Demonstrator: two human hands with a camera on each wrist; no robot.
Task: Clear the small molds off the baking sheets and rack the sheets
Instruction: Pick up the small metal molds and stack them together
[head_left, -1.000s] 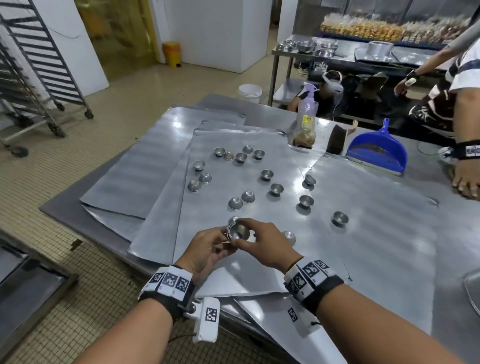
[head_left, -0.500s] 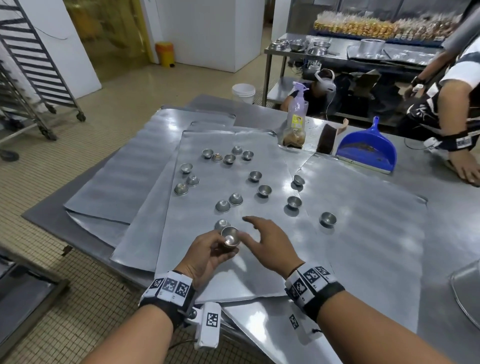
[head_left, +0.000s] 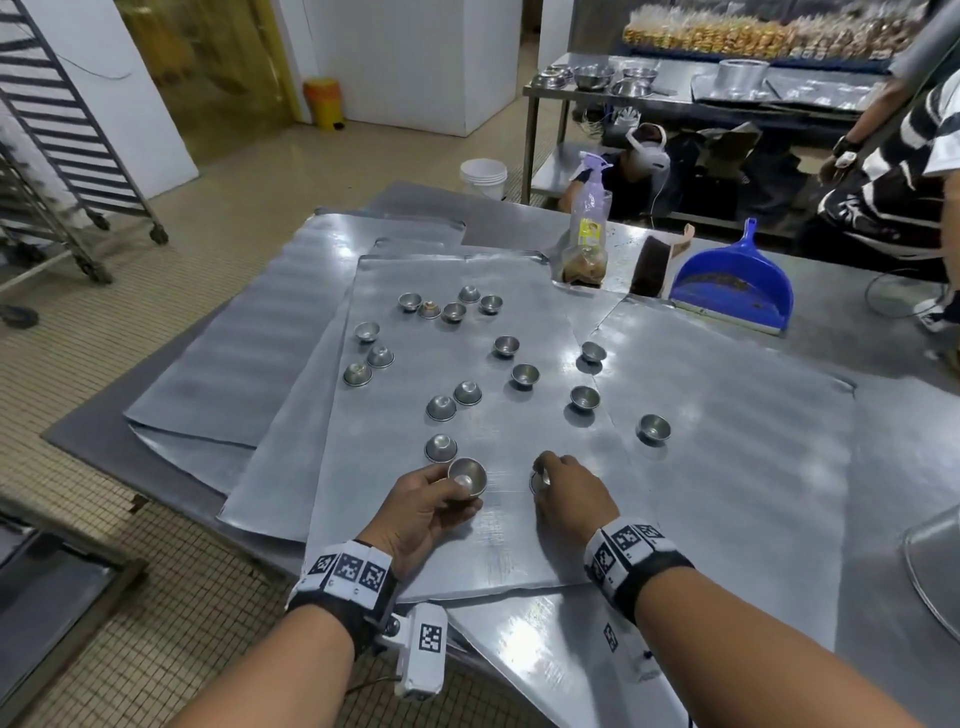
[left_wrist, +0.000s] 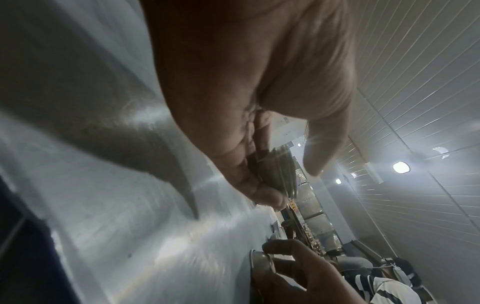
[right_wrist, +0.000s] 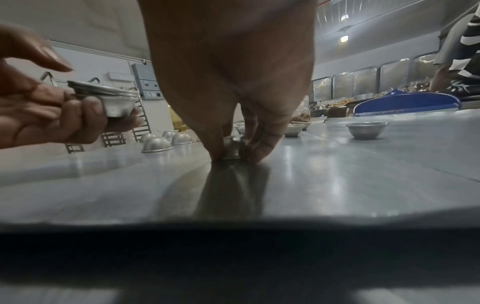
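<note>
Stack of nested small molds (head_left: 467, 476) sits lower center of the head view, left hand (head_left: 422, 512) w/ fingers curled round it, held just above the top baking sheet (head_left: 519, 519). Right hand (head_left: 571, 499) next to it, fingertips pinching an upside-down mold (right_wrist: 232, 149) resting on that sheet. More loose molds (head_left: 470, 393) scattered mid-frame; blue dustpan (head_left: 735, 283) upper right.

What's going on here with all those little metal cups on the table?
A person is gathering small baking molds off a metal baking sheet. Their left hand holds a nested stack of molds just above the sheet, while the right hand pinches another upside-down mold that sits on the sheet. More than a dozen loose molds are scattered further back. A blue dustpan lies beyond them.
</note>
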